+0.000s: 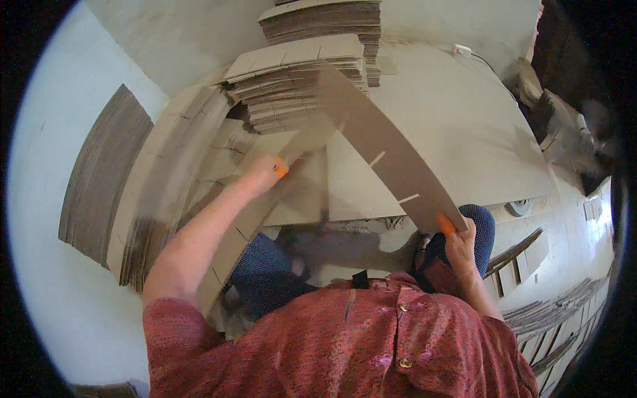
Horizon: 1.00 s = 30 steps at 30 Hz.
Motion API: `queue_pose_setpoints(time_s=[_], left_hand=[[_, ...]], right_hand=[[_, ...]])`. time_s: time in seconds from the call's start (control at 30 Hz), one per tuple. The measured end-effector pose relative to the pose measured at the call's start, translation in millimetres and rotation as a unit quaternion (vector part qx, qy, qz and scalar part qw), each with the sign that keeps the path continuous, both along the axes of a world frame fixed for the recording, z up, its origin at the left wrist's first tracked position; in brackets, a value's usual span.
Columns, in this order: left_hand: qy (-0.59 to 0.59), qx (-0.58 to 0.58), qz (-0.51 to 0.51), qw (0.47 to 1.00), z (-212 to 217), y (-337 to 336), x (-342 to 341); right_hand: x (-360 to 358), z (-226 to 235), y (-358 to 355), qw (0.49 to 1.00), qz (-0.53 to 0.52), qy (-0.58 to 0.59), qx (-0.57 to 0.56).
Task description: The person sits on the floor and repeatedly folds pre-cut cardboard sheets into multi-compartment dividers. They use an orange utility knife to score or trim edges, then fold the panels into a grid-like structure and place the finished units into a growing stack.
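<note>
My right hand [461, 244], with an orange covering on a fingertip, is closed on the near end of a long brown cardboard strip [391, 156]. Two slots show pale along this strip, which slants up and left to the stack at the back. My left hand [267, 174], also with orange on its fingers, is closed on a second slotted cardboard strip [255, 219]. This one runs below my left forearm toward my left knee, and its far part is smeared by motion. The far ends of both strips come close together in front of the stack of slotted strips [292, 79].
A large cardboard-covered low surface [438, 126] lies ahead. Tall stacks of strips [106, 172] lean by the left wall, and another stack [325, 23] stands at the back. Slotted cardboard pieces [557, 308] lie on the floor at right. A white plug [462, 50] with a cord rests at the back.
</note>
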State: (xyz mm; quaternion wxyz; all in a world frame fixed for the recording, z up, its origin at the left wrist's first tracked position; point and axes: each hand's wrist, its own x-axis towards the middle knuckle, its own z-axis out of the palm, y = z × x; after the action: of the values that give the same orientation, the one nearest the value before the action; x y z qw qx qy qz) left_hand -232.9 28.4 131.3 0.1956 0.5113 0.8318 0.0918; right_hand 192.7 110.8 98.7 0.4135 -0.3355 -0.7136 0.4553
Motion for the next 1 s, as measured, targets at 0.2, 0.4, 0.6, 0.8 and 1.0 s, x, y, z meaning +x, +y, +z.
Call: queue_pose_setpoints(time_s=[0.2,0.4,0.6,0.8,1.0], left_hand=[[-0.033,0.112,-0.075,0.99,38.7,19.8,101.2],[-0.192,0.032,-0.092,0.977,57.2,31.6,147.1],[-0.147,0.113,-0.23,0.955,43.2,30.6,184.8],[-0.303,0.063,-0.21,0.927,46.8,31.6,193.1],[0.096,0.166,-0.136,0.972,5.6,11.1,112.6]], right_hand=[[-35.8,36.5,8.6,0.997,0.017,0.043,0.058],[-33.7,47.4,21.6,0.994,0.005,0.11,0.02],[-11.1,35.6,35.3,0.996,0.019,-0.044,0.071],[-7.6,2.9,28.6,0.948,0.059,-0.301,0.09],[-11.0,55.3,20.3,0.966,0.047,-0.179,0.182]])
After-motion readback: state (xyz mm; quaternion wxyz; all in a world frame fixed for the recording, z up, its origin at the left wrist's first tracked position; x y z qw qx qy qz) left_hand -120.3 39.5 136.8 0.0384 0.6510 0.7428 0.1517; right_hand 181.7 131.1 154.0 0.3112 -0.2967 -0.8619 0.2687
